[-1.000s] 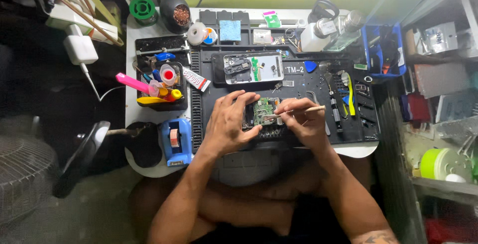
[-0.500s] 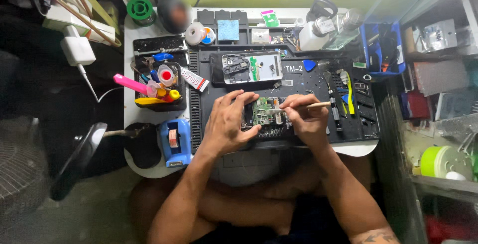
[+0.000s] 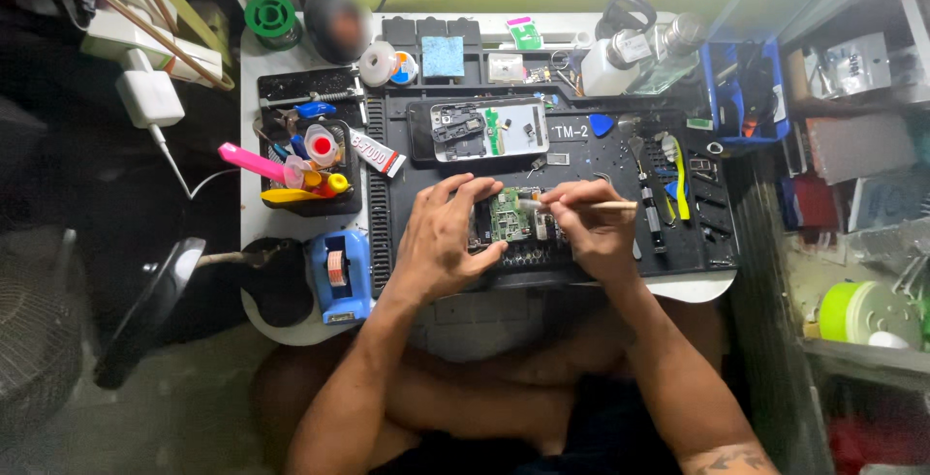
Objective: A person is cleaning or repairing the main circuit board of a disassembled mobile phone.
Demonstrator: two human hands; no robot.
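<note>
Left hand (image 3: pixel 448 238) pinches the green circuit board (image 3: pixel 511 218); right hand (image 3: pixel 593 228) grips a brush (image 3: pixel 605 206) on it, below the opened phone (image 3: pixel 489 129), still unassembled.

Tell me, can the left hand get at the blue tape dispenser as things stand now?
Probably yes. The left hand rests by the green board, and the tape dispenser sits just beside its wrist with nothing between them.

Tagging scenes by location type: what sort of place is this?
Likely a small phone or electronics repair bench: an opened phone on a black work mat, a green circuit board under both hands, a solder spool.
</note>
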